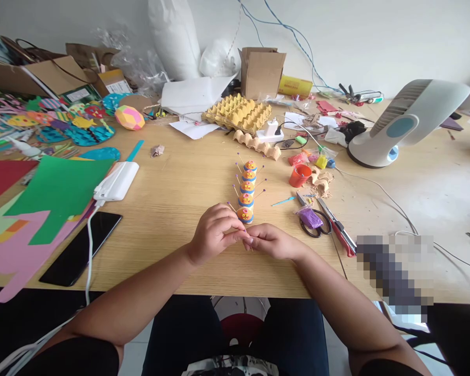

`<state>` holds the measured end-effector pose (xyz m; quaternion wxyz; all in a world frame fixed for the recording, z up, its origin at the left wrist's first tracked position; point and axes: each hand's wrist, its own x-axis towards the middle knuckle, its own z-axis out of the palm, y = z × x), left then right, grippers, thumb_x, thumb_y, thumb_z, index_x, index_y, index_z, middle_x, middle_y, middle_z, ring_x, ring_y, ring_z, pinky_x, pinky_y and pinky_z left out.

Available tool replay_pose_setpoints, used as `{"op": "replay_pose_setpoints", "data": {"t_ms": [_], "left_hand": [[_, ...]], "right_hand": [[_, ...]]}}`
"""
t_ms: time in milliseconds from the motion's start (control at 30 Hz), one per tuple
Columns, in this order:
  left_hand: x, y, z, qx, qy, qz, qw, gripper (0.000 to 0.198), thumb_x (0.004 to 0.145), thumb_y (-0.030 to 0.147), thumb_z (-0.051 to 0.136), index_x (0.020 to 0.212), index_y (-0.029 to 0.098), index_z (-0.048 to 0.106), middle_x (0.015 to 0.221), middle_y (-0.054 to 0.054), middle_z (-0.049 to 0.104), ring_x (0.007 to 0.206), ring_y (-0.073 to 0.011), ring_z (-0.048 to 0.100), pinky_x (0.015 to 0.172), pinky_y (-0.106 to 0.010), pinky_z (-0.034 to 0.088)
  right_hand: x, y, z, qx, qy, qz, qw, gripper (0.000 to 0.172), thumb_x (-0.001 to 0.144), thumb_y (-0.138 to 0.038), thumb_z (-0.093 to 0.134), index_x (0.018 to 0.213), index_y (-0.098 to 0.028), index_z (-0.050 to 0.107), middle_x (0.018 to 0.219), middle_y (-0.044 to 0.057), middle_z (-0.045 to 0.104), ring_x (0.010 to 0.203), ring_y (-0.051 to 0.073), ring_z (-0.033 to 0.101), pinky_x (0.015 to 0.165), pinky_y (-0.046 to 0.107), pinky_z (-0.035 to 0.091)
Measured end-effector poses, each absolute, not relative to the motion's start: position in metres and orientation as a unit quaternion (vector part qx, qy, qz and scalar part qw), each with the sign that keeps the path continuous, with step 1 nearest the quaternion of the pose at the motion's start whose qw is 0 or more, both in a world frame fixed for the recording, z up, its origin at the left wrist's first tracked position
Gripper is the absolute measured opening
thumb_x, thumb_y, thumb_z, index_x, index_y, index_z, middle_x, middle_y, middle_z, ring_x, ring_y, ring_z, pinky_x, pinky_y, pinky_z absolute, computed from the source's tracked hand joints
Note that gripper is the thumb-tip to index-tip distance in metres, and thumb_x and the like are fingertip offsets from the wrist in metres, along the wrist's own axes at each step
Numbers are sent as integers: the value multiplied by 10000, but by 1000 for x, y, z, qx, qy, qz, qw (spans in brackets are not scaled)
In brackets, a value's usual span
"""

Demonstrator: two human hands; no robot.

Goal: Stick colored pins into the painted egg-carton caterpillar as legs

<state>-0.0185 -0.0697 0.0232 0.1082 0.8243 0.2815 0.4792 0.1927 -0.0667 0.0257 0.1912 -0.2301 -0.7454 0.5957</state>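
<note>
A row of several orange and blue bumps (pixel 247 186) with small faces runs away from me at the middle of the table, thin sticks with purple tips standing out on both sides. Just in front of its nearest bump, my left hand (pixel 218 233) and my right hand (pixel 272 241) meet at the fingertips. Both are closed in a pinch around something small, mostly hidden by the fingers; a bit of purple shows between them. Purple clay in a wrapper (pixel 310 217) lies to the right on black-handled scissors (pixel 326 223).
A red cup (pixel 300 175), clay packets (pixel 321 161) and a box cutter (pixel 342 232) lie right, a white fan (pixel 399 125) behind. Coloured sheets (pixel 58 190), a phone (pixel 82 248) and a cabled power bank (pixel 117 180) are left. Egg trays (pixel 238 112) stand at the back.
</note>
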Motion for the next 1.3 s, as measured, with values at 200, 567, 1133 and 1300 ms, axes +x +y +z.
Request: {"op": "replay_pose_setpoints", "data": {"t_ms": [200, 567, 1133, 1300], "left_hand": [[-19, -68, 21, 826, 258, 484, 128, 134, 874, 333, 732, 925, 209, 729, 794, -22, 705, 781, -159, 597, 759, -318, 485], [-19, -68, 23, 812, 265, 477, 207, 198, 878, 410, 717, 875, 213, 731, 773, -27, 707, 775, -166, 608, 805, -343, 499], [-22, -68, 23, 833, 251, 478, 119, 183, 858, 202, 731, 1036, 238, 709, 869, -20, 684, 839, -165, 600, 844, -357, 509], [-25, -67, 23, 841, 249, 467, 110, 132, 866, 211, 724, 993, 243, 715, 859, -17, 684, 848, -164, 588, 823, -342, 508]], "right_hand": [[192, -67, 26, -222, -743, 599, 199, 453, 1005, -543, 455, 786, -159, 555, 733, -5, 521, 693, 115, 467, 667, 251, 389], [192, -66, 20, -252, -688, 638, 238, 425, 942, -561, 571, 847, -148, 600, 718, -26, 475, 653, 104, 394, 619, 251, 335], [197, -65, 18, -261, -657, 670, 227, 408, 919, -542, 617, 823, -145, 629, 688, -23, 514, 623, 99, 433, 611, 249, 370], [198, -64, 20, -260, -660, 669, 222, 406, 920, -532, 615, 815, -141, 631, 693, -19, 529, 634, 99, 446, 613, 246, 367]]}}
